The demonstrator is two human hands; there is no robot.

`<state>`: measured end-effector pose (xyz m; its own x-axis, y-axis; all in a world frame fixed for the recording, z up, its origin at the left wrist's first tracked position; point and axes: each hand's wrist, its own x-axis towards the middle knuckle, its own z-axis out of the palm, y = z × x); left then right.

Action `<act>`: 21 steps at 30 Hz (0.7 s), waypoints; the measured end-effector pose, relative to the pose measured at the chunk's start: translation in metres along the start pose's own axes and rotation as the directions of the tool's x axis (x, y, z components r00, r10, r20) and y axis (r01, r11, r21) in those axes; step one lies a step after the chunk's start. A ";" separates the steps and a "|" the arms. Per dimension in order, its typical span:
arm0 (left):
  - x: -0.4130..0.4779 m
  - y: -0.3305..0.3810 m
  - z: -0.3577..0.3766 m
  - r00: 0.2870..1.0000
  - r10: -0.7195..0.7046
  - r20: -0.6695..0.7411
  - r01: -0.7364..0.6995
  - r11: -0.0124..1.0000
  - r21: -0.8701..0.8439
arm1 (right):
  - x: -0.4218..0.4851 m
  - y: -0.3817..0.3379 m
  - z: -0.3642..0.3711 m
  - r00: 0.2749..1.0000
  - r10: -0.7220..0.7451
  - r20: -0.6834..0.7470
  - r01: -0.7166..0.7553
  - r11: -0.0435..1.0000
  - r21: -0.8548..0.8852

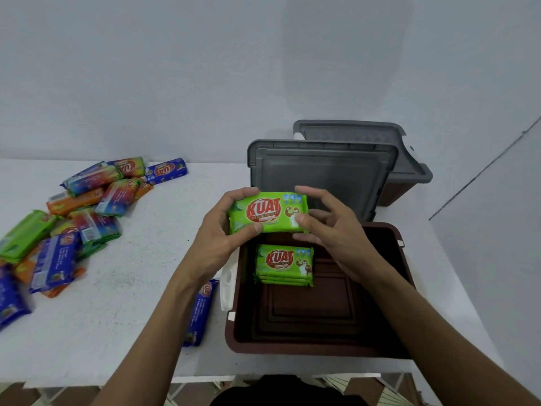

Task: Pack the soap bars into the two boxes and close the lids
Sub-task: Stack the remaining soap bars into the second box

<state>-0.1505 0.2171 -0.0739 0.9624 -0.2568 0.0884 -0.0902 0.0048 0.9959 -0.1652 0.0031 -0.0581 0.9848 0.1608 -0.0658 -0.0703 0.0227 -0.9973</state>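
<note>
Both hands hold one green soap bar (268, 212) flat above the far left corner of the near brown box (405, 276). My left hand (225, 230) grips its left end and my right hand (328, 227) its right end. Inside that box a short stack of green soap bars (284, 263) lies against the far wall, left of centre. The near box's grey lid (322, 171) stands open behind it. A second brown box (398, 191) with its own grey lid (351, 133) raised sits behind and to the right.
A loose pile of wrapped soap bars (73, 212) in blue, green, orange and rainbow wrappers covers the left of the white table (131, 288). One blue bar (202, 306) lies beside the near box's left wall. The table's front edge runs just below the box.
</note>
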 end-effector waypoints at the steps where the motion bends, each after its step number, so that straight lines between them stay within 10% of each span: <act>1: -0.001 0.001 0.002 1.000 0.003 0.024 -0.003 1.000 -0.008 | 0.000 0.000 0.002 1.000 0.005 0.015 -0.006 0.998 0.066; 12: 0.002 -0.040 -0.023 0.997 0.074 0.022 -0.073 0.819 0.570 | -0.018 0.018 -0.014 0.996 0.072 -0.055 -0.069 0.996 0.055; 21: -0.002 -0.062 -0.026 0.997 0.073 0.002 -0.060 0.800 0.597 | -0.019 0.048 -0.011 0.979 0.185 -0.081 -0.186 0.982 -0.013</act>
<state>-0.1400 0.2426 -0.1350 0.9527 -0.2579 0.1606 -0.2825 -0.5576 0.7806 -0.1858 -0.0100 -0.1052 0.9645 0.0817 -0.2512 -0.2503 -0.0205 -0.9679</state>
